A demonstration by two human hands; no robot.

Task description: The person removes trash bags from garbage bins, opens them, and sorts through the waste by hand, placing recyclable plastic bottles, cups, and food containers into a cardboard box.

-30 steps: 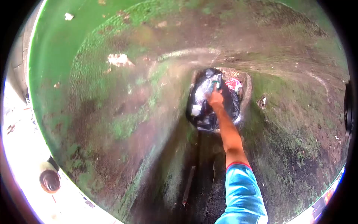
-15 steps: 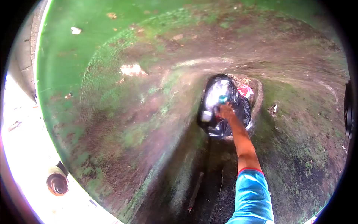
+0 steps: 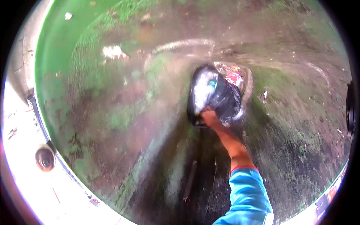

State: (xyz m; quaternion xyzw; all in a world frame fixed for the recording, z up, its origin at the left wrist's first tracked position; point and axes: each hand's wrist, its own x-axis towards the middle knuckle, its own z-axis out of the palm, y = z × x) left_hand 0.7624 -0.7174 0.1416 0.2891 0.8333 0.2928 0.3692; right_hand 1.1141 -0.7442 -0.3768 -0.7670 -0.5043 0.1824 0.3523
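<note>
A black plastic garbage bag (image 3: 222, 98) lies bunched up at the bottom of a large green, dirt-stained bin. Clear or whitish plastic (image 3: 202, 88) with a small teal patch shows at its left side. My right hand (image 3: 209, 114) reaches down from the lower right and is at the bag's near edge. Its fingers look curled in on the black plastic, though blur and the bag partly hide them. Beside the bag lies a red-and-white wrapper (image 3: 234, 79). My left hand is out of view.
The bin's curved wall (image 3: 112, 120) is caked with brown and green grime. A pale scrap (image 3: 114, 52) clings to it, and a long thin strip (image 3: 190, 180) lies nearer me. Outside the rim at left is a round rusty fitting (image 3: 45, 159).
My right hand has moved from the middle of the bag towards its near-left edge, its spread fingers now curled. A dark item with a white patch no longer shows. The view has shifted.
</note>
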